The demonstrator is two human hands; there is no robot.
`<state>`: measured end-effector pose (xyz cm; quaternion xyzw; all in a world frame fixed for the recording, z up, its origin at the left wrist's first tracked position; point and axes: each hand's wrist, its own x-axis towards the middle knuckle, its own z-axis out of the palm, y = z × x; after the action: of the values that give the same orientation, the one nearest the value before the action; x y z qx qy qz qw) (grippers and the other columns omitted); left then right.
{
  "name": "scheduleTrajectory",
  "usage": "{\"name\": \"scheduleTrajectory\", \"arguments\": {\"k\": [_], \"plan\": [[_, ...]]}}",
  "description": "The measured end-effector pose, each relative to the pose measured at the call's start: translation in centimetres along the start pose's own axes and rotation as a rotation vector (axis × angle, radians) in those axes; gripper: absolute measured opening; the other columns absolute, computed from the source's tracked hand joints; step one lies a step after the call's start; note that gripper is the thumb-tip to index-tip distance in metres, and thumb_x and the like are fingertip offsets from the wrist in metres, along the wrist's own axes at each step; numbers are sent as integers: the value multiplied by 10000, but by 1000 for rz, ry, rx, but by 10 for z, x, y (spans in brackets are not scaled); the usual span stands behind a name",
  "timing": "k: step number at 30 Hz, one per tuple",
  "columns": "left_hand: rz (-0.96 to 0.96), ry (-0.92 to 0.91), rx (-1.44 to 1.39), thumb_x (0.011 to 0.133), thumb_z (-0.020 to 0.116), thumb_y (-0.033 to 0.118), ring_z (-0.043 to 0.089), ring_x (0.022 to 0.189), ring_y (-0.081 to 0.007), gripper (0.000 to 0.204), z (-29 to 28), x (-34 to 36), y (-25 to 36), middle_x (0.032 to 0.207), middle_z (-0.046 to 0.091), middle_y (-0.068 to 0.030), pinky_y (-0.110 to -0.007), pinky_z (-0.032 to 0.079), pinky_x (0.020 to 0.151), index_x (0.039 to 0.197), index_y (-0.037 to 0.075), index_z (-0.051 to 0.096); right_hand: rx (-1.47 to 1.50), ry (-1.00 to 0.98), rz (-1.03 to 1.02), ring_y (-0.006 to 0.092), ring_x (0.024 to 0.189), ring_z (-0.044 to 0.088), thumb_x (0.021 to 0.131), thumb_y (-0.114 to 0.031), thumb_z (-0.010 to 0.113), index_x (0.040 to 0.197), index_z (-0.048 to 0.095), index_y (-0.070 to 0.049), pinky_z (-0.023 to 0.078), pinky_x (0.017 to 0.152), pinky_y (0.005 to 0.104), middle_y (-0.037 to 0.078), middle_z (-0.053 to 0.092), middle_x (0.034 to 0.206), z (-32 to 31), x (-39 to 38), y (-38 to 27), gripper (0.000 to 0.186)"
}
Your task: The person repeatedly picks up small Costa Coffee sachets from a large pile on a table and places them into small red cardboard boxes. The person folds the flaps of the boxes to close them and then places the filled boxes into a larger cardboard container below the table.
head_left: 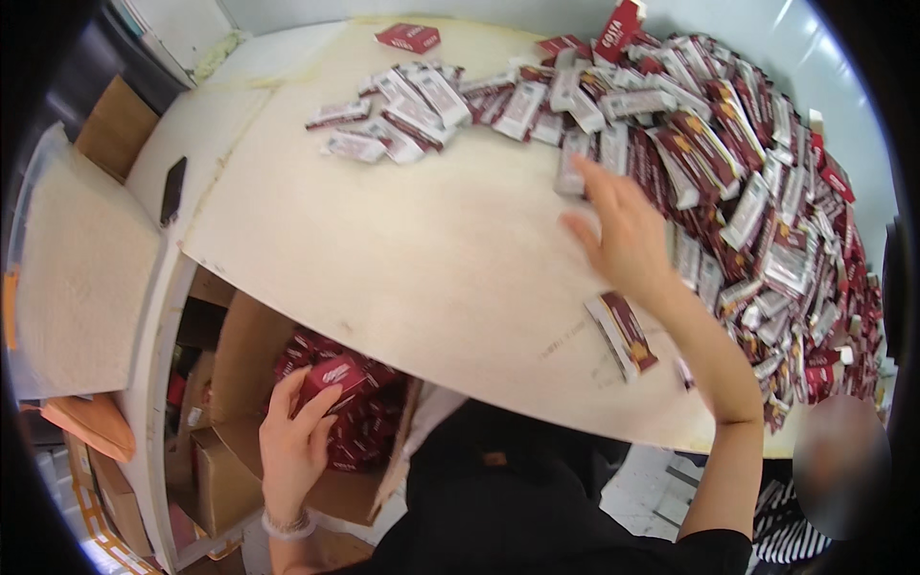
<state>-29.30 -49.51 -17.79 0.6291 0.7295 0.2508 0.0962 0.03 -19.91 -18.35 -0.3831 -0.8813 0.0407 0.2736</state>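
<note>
My left hand (292,441) grips a small dark red box (337,377) between thumb and fingers. It is over an open cardboard carton (251,359), below the table's front edge. Many similar red boxes (369,431) fill that carton. Over the table, my right hand (621,225) is open with its fingers stretched out, and nothing shows in it. Its fingertips are at the near edge of a big heap of red and silver stick sachets (700,153); whether they touch is unclear. A few sachets (623,335) lie apart, nearer to me beside my right forearm.
The white table (412,240) curves across the view. A smaller group of sachets (412,110) and a red box (408,37) lie toward the back. A black phone (173,191) rests at the left. Someone in striped clothing (791,522) is at the lower right.
</note>
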Motion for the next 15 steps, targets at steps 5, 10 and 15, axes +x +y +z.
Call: {"name": "scheduleTrajectory", "arguments": {"k": [5, 10, 15], "plan": [[200, 72, 196, 739, 738, -19, 649, 1011, -316, 367, -47, 117, -48, 1142, 640, -162, -357, 538, 836, 1091, 47, 660, -577, -145, 271, 462, 1264, 421, 886, -509, 583, 1317, 536, -41, 537, 775, 506, 190, 462, 1394, 53, 56, 54, 639], [228, 164, -139, 933, 605, 373, 637, 1058, -333, 523, 11, 413, -37, 1163, 638, -215, -390, 501, 871, 1358, 92, 491, -526, -188, 134, 486, 1316, 328, 893, -391, 593, 1337, 522, -56, 428, 883, 643, 188, 442, 1411, 77, 45, 47, 561], [-122, 138, 278, 907, 466, 574, 455, 1283, -408, 617, 141, 643, -55, 1362, 532, -188, -601, 261, 1078, 1398, 202, 492, -228, -272, -19, 494, 1283, 366, 791, -284, 708, 1353, 481, -57, 420, 931, 611, 229, 371, 1444, 52, 22, 32, 647]]}}
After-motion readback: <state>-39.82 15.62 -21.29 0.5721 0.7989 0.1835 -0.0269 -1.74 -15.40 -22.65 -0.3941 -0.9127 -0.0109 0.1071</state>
